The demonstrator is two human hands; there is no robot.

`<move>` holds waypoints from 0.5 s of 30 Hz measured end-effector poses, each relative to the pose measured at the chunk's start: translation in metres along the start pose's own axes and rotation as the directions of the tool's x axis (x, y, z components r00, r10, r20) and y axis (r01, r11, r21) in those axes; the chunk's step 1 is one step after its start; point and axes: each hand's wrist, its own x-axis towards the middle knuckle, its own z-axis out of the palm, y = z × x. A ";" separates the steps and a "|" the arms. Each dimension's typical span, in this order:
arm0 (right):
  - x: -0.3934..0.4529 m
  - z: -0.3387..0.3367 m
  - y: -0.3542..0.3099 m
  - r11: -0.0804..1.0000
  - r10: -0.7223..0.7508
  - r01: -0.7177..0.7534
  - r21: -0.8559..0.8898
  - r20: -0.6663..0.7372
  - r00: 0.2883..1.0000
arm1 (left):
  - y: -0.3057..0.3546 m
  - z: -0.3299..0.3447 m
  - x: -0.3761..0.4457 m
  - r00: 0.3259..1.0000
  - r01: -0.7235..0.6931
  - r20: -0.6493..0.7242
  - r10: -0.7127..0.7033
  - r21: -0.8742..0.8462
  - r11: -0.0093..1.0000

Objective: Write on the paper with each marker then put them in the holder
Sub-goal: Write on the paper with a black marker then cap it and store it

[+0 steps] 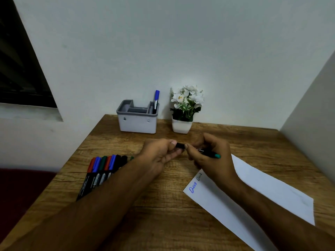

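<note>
Capping step, likely: left hand pinches black cap, right hand grips marker mid-desk; next press cap on, then carry to holder at far edge.

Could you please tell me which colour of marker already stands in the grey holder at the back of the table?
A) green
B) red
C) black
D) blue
D: a single blue-capped marker stands upright in the right-hand compartment of the holder, while the red, green and black ones lie in the row of markers on the table.
</note>
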 end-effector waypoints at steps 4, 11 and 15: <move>0.012 0.010 0.001 0.998 -0.067 0.067 -0.008 -0.056 0.996 | 0.003 0.003 0.002 0.994 -0.044 -0.102 0.038 -0.055 0.998; 0.039 0.028 0.000 0.993 -0.092 0.093 0.072 -0.009 0.996 | 0.025 0.001 -0.001 0.983 -0.179 -0.058 0.172 -0.149 0.972; 0.046 0.037 -0.008 0.993 -0.117 0.113 0.037 0.128 0.985 | 0.051 -0.006 0.005 0.895 -0.424 -0.181 0.407 -0.070 0.903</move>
